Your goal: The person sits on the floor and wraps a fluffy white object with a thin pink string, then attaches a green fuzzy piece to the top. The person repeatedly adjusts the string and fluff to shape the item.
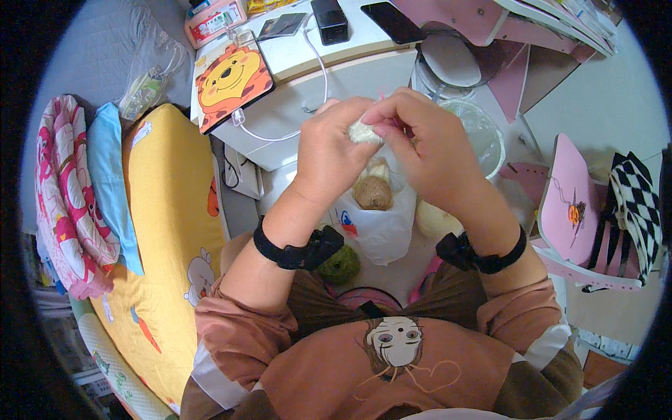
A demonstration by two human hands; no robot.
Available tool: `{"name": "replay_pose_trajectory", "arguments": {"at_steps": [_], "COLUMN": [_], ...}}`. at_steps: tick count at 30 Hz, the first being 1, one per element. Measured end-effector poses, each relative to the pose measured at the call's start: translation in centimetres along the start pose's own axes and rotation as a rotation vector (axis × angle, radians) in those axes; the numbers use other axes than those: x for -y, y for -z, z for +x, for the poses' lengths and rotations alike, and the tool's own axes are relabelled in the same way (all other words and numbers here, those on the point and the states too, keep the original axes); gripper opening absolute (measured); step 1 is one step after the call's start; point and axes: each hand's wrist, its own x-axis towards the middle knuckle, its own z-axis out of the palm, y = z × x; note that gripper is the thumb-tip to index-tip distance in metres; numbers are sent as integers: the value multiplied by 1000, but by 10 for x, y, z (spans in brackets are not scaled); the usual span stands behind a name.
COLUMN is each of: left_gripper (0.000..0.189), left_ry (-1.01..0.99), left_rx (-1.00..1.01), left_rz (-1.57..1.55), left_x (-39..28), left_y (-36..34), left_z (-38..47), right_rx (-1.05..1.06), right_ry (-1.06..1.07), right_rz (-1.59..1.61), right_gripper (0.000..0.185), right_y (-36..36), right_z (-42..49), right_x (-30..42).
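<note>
Both hands are raised close together in the middle of the view. My left hand [333, 144] grips a small pale, fuzzy crochet or yarn piece [363, 132] between thumb and fingers. My right hand [430, 139] pinches at its right edge, and something pink, partly hidden, shows by the fingers. Below the hands a white plastic bag [386, 236] stands with a brown yarn ball [373, 193] in its mouth. A green yarn ball [340, 264] lies on the floor near my left wrist, and a cream ball [437, 219] is beside the bag.
A white drawer cabinet [362, 79] bears a power bank [329, 21], a phone [392, 22] and a tablet in a cartoon case [233, 81] with a white cable. A bed with a yellow pillow [168, 210] is left. Right are a lined bin [475, 136] and a pink chair [567, 210] with orange-handled scissors [575, 214].
</note>
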Motion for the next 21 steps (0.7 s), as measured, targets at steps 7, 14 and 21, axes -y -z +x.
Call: {"name": "replay_pose_trajectory", "arguments": {"at_steps": [7, 14, 21], "left_gripper": [36, 43, 32], "left_ry": [87, 144, 265], "left_rx": [76, -74, -18], "left_rz": [-12, -369, -360], "left_x": [-5, -1, 4], "left_y": [4, -2, 0], "left_z": [0, 4, -2], "right_rx": [-30, -115, -59], "right_ry": [-26, -142, -56], "right_rz": [-52, -97, -29], "right_gripper": [9, 13, 14], "right_y": [-9, 14, 18], "right_z": [-3, 5, 7], "right_x": [-6, -18, -18]}}
